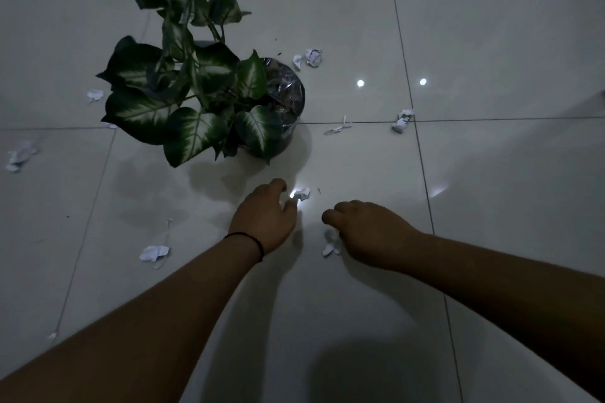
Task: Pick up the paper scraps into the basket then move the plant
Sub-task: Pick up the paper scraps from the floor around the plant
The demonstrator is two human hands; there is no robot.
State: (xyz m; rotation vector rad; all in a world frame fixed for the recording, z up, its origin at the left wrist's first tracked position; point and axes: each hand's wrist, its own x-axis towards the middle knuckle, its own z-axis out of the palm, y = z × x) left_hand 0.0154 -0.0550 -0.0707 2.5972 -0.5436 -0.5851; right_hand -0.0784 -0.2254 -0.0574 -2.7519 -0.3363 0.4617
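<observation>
A crumpled scrap (302, 194) is noted just before the plant (209, 98), touching the half-curled left hand (265, 216), not yet pinched; the right hand (366, 232) is curled over another scrap (330, 244); about ten scraps, one plant, no basket seen.

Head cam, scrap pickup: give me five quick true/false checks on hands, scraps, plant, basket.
1. The left hand reaches toward a crumpled scrap in front of the plant. True.
2. The basket stands right of the plant. False: no basket is in view.
3. A black band circles the right wrist. False: it is on the left wrist.
4. Scraps lie on both sides of the plant. True.
5. The right hand grips the plant's pot. False: it is low over the floor beside a scrap, apart from the pot.
</observation>
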